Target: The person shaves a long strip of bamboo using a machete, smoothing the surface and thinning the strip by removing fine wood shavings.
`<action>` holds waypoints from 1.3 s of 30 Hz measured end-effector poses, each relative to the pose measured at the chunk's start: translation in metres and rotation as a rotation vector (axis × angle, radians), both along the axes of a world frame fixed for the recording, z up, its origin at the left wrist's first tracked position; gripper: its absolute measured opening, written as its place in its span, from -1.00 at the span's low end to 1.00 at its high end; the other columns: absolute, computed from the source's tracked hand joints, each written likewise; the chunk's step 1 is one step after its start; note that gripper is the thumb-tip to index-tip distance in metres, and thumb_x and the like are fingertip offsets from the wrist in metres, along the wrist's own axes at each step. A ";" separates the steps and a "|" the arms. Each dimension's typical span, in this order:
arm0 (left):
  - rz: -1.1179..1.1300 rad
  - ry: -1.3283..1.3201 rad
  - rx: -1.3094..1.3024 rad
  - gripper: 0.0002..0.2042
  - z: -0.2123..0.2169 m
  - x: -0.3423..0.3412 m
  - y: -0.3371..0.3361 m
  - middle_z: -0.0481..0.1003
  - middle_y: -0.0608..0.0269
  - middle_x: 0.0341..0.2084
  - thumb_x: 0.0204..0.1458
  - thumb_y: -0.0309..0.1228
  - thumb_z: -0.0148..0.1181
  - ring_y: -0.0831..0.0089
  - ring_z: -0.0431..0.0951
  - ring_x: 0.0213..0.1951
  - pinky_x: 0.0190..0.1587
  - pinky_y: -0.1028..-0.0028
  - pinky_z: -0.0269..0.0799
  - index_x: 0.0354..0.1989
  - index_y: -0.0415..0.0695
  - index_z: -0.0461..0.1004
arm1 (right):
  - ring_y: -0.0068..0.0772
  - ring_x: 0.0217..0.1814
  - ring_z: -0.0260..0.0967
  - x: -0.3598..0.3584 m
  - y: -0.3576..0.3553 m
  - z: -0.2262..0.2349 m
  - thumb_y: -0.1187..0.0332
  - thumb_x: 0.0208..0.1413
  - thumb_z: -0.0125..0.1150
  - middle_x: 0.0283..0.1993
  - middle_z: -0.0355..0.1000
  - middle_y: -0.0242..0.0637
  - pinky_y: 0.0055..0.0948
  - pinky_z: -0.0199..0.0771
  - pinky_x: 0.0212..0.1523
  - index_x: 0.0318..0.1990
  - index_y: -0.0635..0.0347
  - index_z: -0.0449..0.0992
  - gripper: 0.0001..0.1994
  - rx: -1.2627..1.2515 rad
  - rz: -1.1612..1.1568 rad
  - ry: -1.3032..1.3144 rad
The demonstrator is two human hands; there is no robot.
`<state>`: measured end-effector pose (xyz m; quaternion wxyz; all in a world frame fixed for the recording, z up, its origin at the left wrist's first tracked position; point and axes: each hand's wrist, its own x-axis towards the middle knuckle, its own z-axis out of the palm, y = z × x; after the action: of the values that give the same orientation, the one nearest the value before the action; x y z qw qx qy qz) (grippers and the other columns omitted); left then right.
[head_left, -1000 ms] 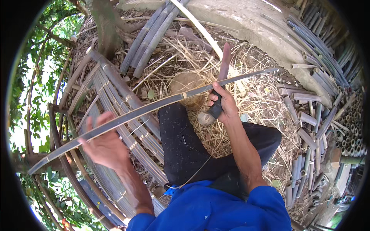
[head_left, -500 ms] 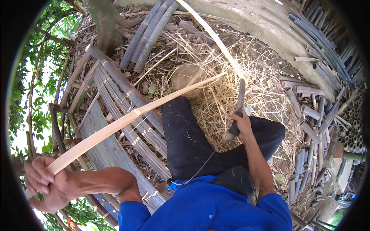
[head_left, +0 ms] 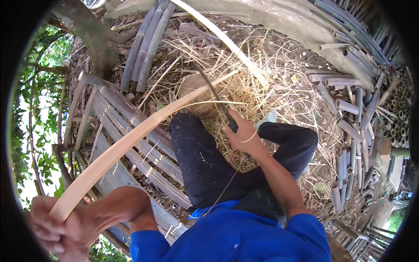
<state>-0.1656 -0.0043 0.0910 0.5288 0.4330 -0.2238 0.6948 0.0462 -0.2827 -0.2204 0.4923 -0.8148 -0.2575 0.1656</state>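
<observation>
My left hand, at the lower left, is closed round one end of a long, pale bamboo strip. The strip slants up and right across a wooden block and bows slightly. My right hand grips the dark handle of a long knife above my bent legs. Its narrow blade points up and left and crosses the strip near the far end; exact contact is hard to tell. A thin curved sliver stands away from the strip and passes by the knife.
Heaped bamboo shavings cover the ground ahead. Another pale strip lies beyond. A slatted bamboo bench is at my left, near a tree trunk. Cut bamboo pieces are piled at the right.
My right hand has moved left and up, swinging the knife across the strip. A thin sliver now shows apart from the strip, which bends more. The view has shifted slightly.
</observation>
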 end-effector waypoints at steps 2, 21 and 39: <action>-0.271 0.220 0.037 -0.57 -0.035 0.044 -0.035 0.18 0.49 -0.78 0.16 0.10 0.11 0.63 0.12 -0.67 -0.65 0.55 0.12 -0.53 0.02 0.31 | 0.11 -0.23 0.50 0.012 0.004 -0.001 0.36 0.17 0.27 -0.29 0.48 0.11 -0.10 0.46 -0.18 0.30 0.31 0.32 -0.44 -0.096 -0.019 0.137; 0.038 0.267 0.093 -0.54 -0.100 0.122 -0.102 0.01 0.43 -0.82 0.36 -0.08 -0.08 0.51 0.13 -0.63 -0.39 0.42 0.25 -0.64 0.08 0.11 | -0.03 -0.51 0.48 -0.042 -0.005 0.130 0.34 0.20 0.26 -0.41 0.42 -0.10 -0.13 0.54 -0.53 -0.12 0.19 0.43 -0.80 -0.030 0.042 -0.383; 0.449 0.229 -0.036 -0.59 -0.122 0.153 -0.122 -0.06 0.46 -0.72 0.26 -0.27 -0.02 0.44 0.20 -0.49 -0.06 0.23 0.26 -0.67 0.08 0.05 | 0.07 -0.54 0.48 -0.001 -0.004 0.062 0.34 0.21 0.14 -0.44 0.39 -0.05 0.02 0.51 -0.57 -0.06 0.10 0.41 -0.81 -0.202 0.036 -0.353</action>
<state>-0.0124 -0.1259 -0.0314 0.3908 0.5382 -0.0481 0.7452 0.0455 -0.2869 -0.1589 0.3522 -0.8718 -0.3362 0.0542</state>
